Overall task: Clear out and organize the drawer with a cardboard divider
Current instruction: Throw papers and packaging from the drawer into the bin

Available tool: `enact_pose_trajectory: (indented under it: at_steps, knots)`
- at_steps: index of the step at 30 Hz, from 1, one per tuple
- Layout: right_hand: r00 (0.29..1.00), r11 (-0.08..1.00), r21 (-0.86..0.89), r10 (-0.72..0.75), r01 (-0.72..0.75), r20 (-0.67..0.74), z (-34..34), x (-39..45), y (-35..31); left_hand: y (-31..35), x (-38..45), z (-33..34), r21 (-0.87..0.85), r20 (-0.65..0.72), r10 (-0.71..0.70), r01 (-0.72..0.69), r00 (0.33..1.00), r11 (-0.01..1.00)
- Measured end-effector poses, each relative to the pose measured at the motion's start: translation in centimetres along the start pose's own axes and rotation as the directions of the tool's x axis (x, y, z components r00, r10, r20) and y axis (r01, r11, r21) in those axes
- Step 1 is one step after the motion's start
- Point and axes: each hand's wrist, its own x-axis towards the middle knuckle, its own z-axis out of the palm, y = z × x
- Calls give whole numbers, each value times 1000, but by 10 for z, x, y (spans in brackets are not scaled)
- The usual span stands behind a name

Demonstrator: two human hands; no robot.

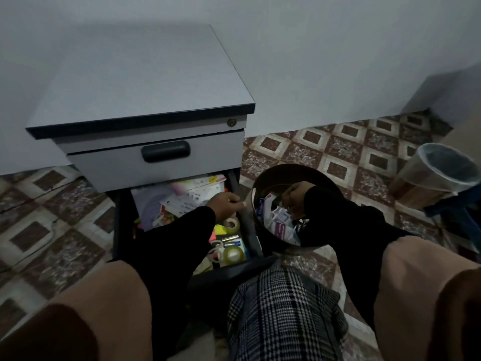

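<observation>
Grey laminate covers the small cabinet (145, 82), whose upper drawer (156, 157) is closed behind a dark handle (165, 151), while the drawer (179, 220) beneath it is pulled out towards the viewer. Papers and cards (187, 196) are heaped in the far half of this open drawer; nearer the front, neon sticky notes (221, 228), rolls of clear tape (234, 255) and two batteries (231, 239) are seen lying close together. The left hand (226, 204), emerging from a black sleeve, is held over the drawer's right side with its fingers curled; something small appears to be pinched at the fingertips, though what it is cannot be told. Just beside the drawer, on the right, a round dark bin (283, 178) is set on the patterned tile floor (338, 157), and loose wrappers and paper scraps (279, 222) are visible inside it. The right hand (294, 195) is held over the bin's opening, its fingers curled downwards; whether anything is gripped in it cannot be told. A cardboard divider cannot be made out anywhere among the drawer's contents. Checked fabric (283, 316) is seen at the bottom centre, between two knees in tan cloth. Well apart to the far right, a translucent bucket (437, 170) is seen tilted against a brown box, near a blue frame
</observation>
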Motion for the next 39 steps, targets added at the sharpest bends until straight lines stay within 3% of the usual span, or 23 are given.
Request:
enact_pose_trajectory:
  at_steps: [4, 8, 12, 17, 22, 25, 27, 31, 39]
  knots:
    - [996, 996, 66, -57, 52, 67, 39, -8, -18, -27, -21, -40, -50, -22, -47, 46, 999, 998]
    - [991, 996, -20, -80, 83, 103, 89, -9, -29, -66, -39, -79, -41, -106, -88, 84, 990, 996]
    - [983, 995, -59, -68, 79, 168, 127, -2, -32, -101, -50, -105, 135, -124, -120, 136, 985, 981]
    - [974, 985, -120, -95, 121, 206, 164, 11, -31, -140, -48, -123, 165, -199, -181, 215, 963, 962]
    - [982, 956, -249, -122, 156, 144, 184, 29, -20, -163, -32, -127, 79, -166, -198, 213, 966, 974]
    - [977, 877, -430, -201, 212, 70, 185, 37, -21, -171, -19, -123, 86, -175, -192, 210, 966, 974]
    - [958, 824, -500, -285, 266, 39, 185, 43, -26, -172, -15, -123, 162, -250, -164, 208, 954, 965]
    - [908, 685, -622, -406, 379, 106, 191, 59, -37, -170, 1, -131, 327, -296, -60, 160, 953, 931]
    - [895, 445, -793, -355, 416, 271, 210, 97, -71, -157, 43, -141, 595, -214, -44, 166, 976, 786]
